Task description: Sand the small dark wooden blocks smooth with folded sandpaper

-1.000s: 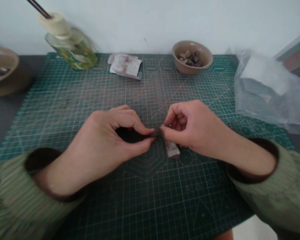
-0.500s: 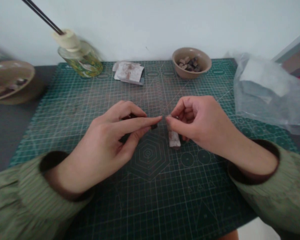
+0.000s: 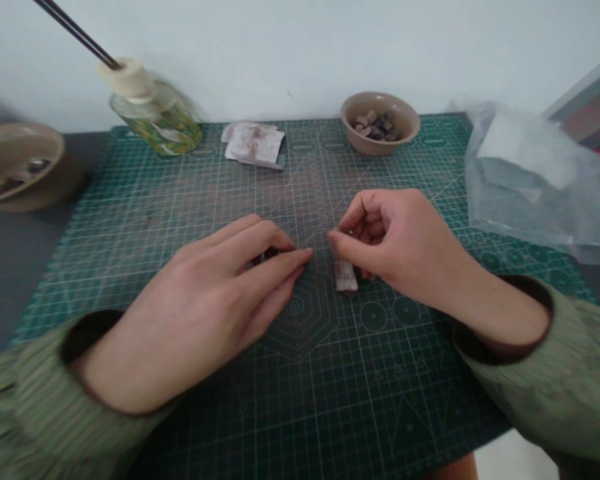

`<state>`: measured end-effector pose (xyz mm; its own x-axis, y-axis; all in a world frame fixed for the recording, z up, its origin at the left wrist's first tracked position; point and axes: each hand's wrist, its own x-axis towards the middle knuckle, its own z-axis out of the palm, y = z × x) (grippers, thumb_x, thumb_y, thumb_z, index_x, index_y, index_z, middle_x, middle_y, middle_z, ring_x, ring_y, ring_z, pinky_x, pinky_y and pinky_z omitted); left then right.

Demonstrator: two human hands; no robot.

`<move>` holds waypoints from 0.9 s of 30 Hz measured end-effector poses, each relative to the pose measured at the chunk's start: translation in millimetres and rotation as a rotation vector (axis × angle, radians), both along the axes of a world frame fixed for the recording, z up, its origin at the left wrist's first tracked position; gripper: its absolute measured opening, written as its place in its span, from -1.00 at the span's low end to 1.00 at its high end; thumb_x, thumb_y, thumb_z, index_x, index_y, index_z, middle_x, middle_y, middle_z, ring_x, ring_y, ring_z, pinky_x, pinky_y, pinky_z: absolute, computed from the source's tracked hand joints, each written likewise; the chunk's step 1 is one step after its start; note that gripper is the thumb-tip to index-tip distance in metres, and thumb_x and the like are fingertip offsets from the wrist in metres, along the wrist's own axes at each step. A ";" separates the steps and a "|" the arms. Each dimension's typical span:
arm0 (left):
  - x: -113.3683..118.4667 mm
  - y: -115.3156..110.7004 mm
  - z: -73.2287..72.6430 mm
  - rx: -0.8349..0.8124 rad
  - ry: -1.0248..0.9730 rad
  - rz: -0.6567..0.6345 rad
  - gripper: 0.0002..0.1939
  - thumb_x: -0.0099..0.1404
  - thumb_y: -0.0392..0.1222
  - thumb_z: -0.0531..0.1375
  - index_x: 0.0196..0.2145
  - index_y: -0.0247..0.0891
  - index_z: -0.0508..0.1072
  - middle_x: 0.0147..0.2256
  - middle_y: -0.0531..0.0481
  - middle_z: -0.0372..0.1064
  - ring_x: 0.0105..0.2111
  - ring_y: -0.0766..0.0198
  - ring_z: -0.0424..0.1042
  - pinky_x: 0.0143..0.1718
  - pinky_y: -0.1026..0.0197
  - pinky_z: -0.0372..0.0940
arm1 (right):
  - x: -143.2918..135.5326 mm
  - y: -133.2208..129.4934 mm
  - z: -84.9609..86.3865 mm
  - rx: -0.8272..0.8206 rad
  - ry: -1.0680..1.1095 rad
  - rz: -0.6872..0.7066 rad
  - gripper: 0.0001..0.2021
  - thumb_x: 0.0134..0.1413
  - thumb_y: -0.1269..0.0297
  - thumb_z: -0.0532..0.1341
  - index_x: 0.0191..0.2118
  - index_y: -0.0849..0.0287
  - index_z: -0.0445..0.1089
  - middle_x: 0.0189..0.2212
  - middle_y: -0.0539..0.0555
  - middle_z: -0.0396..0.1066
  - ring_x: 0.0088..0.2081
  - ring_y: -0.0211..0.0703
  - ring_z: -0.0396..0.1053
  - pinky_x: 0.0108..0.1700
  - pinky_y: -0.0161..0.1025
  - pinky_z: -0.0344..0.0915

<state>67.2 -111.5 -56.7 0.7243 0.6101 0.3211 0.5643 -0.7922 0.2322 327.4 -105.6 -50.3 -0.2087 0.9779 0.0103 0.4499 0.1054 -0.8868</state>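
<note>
My left hand (image 3: 215, 290) hovers palm down over the green cutting mat (image 3: 200, 437), thumb and fingers pressed together. A dark bit shows between its fingers, but its kind is hidden. My right hand (image 3: 390, 243) pinches the top end of a narrow whitish strip (image 3: 346, 277) with brown stains, which looks like folded paper. The strip's lower end points toward me, and the fingers cover its upper part. A small gap separates the fingertips of the two hands.
Behind my hands lie stained whitish folded sheets (image 3: 256, 143) and a brown bowl (image 3: 353, 133) of small stone-like pieces. A reed diffuser bottle (image 3: 167, 130) stands at the back left, near another bowl (image 3: 55, 167). A clear plastic bag (image 3: 525, 207) lies to the right.
My left hand has shifted slightly down and left and rolled further palm down, so the dark piece at its fingertips is now hidden. The right hand keeps its pinch on the strip.
</note>
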 end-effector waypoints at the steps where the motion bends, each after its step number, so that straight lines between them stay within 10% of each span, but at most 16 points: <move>1: 0.0 0.3 0.4 -0.021 -0.015 0.003 -0.69 0.63 -0.15 0.21 0.22 0.00 0.64 -0.03 -0.09 0.61 -0.08 -0.02 0.60 -0.06 -0.01 0.43 | 0.0 0.0 0.0 -0.001 0.007 -0.002 -0.82 0.17 0.40 0.50 -0.37 0.16 0.50 -0.52 0.00 0.55 -0.48 -0.20 0.50 -0.44 -0.27 0.33; 14: 18.5 -2.1 0.5 -0.672 -0.719 0.243 -0.84 0.41 -0.26 0.48 -0.08 -0.14 0.66 -0.18 0.05 0.78 -0.24 0.18 0.76 -0.14 0.18 0.71 | -2.9 -9.0 11.3 -0.093 0.331 -0.013 -0.67 0.10 0.19 0.66 -0.33 0.11 0.51 -0.53 -0.07 0.53 -0.56 -0.26 0.44 -0.54 -0.33 0.38; 27: 18.5 -2.6 -0.9 -0.618 -0.824 0.083 -0.75 0.30 -0.45 0.48 -0.22 -0.07 0.73 -0.22 0.16 0.73 -0.22 0.38 0.69 -0.12 0.41 0.60 | -3.4 -15.7 10.9 -0.106 0.451 0.140 -0.74 0.05 0.53 0.60 -0.34 0.16 0.53 -0.50 -0.10 0.52 -0.52 -0.36 0.40 -0.51 -0.47 0.30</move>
